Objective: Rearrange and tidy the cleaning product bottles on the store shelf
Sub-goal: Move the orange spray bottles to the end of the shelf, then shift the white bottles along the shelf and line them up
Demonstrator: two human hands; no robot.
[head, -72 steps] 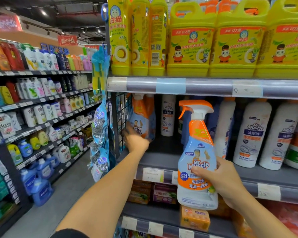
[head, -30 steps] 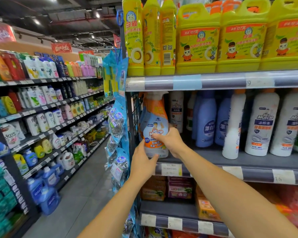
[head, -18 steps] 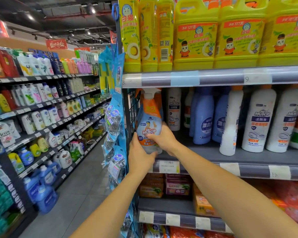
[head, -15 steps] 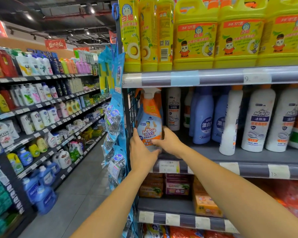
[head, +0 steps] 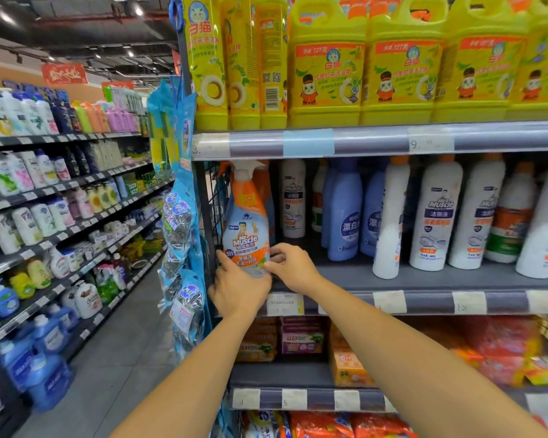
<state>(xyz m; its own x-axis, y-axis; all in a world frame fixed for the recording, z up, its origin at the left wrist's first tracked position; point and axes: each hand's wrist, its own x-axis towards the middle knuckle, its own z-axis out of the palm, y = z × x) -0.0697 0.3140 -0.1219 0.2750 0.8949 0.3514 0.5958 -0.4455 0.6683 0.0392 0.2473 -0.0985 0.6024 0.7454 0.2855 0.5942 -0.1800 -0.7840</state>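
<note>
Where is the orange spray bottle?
The orange spray bottle stands at the far left end of the middle shelf, by the wire side panel, with both hands touching its base.

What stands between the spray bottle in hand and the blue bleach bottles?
In the head view, one white Mr Muscle bottle stands set back between the spray bottle and the blue bleach bottles.
</note>
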